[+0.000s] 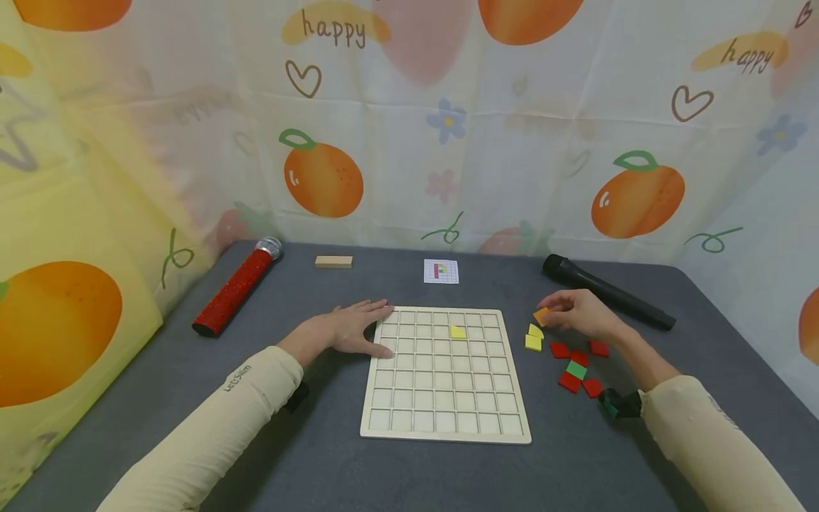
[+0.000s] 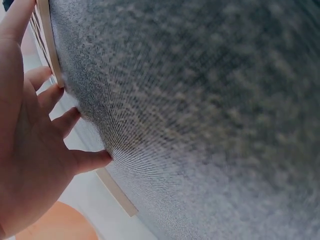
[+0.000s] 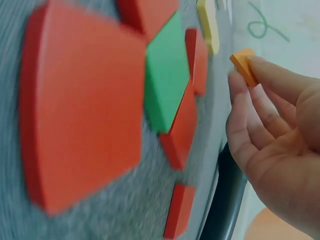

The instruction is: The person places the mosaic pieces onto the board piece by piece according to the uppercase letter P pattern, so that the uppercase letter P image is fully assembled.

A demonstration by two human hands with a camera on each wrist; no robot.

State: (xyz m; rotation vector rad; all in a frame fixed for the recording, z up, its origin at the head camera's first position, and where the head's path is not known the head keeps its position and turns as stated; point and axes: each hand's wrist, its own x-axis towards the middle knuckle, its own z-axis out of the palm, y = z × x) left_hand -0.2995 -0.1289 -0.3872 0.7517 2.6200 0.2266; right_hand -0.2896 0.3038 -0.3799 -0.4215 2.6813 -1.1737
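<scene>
Orange tile (image 1: 541, 316) pinched by R hand (image 1: 581, 311), ctr-right of frame; grid board (image 1: 444, 436) near, to L. L hand (image 1: 352, 330) farther, fingers spread, on board's left edge.

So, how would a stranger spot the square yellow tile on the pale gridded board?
On the dark grey table, find the pale square board divided into cells. In its second row from the far edge, right of centre, sits the flat yellow square tile. It is the only coloured piece on the board; the other yellow pieces lie to its right.
</scene>
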